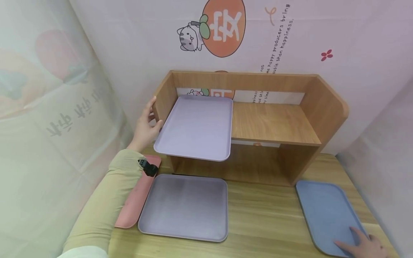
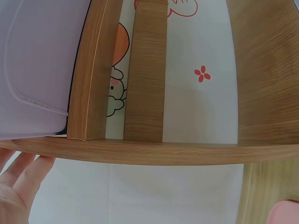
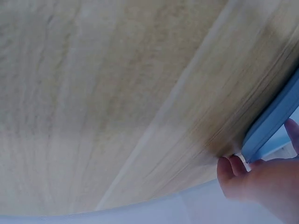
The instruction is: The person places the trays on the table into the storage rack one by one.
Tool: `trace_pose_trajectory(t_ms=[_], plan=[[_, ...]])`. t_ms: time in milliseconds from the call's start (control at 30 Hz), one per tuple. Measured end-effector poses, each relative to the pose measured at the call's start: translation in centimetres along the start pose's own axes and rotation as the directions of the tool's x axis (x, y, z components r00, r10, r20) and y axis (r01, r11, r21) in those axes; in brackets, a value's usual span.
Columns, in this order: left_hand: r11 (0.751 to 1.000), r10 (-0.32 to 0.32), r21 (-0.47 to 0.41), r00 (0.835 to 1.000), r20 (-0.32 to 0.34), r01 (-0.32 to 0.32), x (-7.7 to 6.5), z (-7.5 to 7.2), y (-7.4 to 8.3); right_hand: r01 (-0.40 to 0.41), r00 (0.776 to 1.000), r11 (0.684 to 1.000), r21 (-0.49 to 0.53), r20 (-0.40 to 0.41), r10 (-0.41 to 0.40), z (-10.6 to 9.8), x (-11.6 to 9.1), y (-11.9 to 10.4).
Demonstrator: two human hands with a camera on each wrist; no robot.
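Backdrop (image 1: 309, 32) reads "happiness"; left grip (image 1: 146, 129) holds shelf (image 1: 274, 122), right grip (image 1: 368, 247) blue tray (image 1: 326, 211).

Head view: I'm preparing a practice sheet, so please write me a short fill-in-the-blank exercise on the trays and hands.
1. On the wooden shelf, the lavender tray juts out past the ____ edge.
2. Of the shelf's two ends, the left hand touches the ____ one.
3. The rightmost tray, touched by the right hand, is coloured ____.
4. The leftmost tray, partly hidden by the sleeve, is coloured ____.

Missing words: front; left; blue; pink.
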State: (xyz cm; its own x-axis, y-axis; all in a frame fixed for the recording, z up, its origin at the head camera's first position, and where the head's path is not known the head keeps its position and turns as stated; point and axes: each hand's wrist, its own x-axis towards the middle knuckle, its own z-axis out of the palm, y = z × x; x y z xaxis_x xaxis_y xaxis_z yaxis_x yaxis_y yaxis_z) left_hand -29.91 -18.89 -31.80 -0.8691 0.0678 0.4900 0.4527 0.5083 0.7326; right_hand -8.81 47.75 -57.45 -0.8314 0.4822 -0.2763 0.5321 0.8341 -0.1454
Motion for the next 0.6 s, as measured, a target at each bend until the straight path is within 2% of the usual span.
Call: trace_pose_trajectory(t_ms=[167,300,500,600], plan=[[0.999,-0.034,0.010,0.999,0.002,0.034,-0.1,-0.1,0.0,0.031,0.999,0.999,-0.022,0.020,-0.030,-0.9,-0.5,-0.6],[0.999,-0.034,0.004,0.999,0.000,0.034,0.0,0.0,0.0,0.041,0.999,0.999,-0.009,0.029,-0.041,-1.5,-0.8,-0.8],[0.999,-0.039,0.002,0.999,-0.001,0.039,0.0,0.0,0.0,0.139,0.985,0.987,0.084,0.090,-0.146,-2.3,-0.6,-0.4],[0.999,-0.049,0.015,0.999,0.003,0.049,0.0,0.0,0.1,0.127,0.985,0.983,0.134,0.103,-0.141,-2.4,-0.6,-0.4]])
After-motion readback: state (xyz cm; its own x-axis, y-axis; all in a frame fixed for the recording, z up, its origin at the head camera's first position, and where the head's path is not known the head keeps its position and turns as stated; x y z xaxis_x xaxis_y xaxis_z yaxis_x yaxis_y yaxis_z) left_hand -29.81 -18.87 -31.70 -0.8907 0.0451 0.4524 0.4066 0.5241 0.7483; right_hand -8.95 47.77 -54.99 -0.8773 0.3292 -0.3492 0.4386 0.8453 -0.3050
